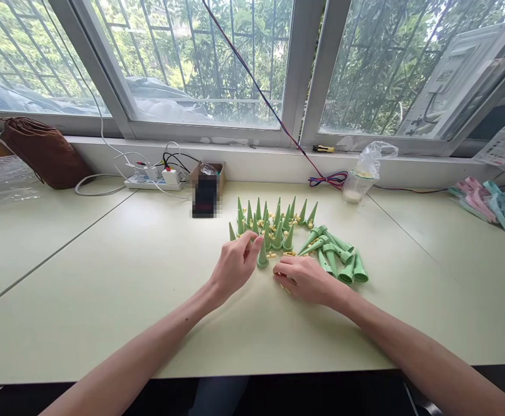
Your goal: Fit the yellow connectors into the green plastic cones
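Note:
Several green plastic cones [274,222] stand upright in a cluster on the pale table [118,271], with small yellow pieces among them. A heap of green cones [337,257] lies on its side to the right. My left hand [234,266] has its fingers curled beside one upright cone [262,254] at the cluster's front, touching it. My right hand [307,279] rests on the table just right of that cone, fingers closed over a small yellow piece near its fingertips.
A power strip [155,180] with chargers and a small dark box [207,188] sit by the window sill. A brown bag [44,151] is far left, a plastic bag with a cup [359,182] at the back right, packets [490,205] far right.

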Motion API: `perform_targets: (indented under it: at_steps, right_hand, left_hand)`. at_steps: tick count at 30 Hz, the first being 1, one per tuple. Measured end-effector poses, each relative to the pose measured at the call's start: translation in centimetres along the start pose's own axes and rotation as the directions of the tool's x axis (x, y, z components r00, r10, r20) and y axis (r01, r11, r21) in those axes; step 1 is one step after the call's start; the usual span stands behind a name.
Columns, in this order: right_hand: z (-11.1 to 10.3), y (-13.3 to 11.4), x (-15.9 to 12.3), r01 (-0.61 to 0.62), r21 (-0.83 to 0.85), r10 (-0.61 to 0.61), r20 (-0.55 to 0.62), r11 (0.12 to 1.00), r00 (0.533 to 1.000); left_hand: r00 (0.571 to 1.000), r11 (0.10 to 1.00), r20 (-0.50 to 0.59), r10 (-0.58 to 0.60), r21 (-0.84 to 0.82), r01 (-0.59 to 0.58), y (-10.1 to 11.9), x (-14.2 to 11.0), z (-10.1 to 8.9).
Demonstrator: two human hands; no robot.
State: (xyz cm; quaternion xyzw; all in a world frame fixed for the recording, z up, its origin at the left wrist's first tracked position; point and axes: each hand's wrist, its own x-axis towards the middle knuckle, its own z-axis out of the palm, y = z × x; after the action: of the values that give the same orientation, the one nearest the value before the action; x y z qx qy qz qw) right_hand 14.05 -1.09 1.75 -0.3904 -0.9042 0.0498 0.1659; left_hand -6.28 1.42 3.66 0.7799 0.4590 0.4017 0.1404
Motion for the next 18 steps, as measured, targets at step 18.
perform_targets:
  at_steps: [18]
  right_hand:
    - [0.27, 0.35, -0.16, -0.011, 0.107, 0.019, -0.07, 0.994, 0.997]
  left_hand:
    - [0.996, 0.99, -0.011, -0.085, 0.114, 0.086, -0.05, -0.11, -0.18]
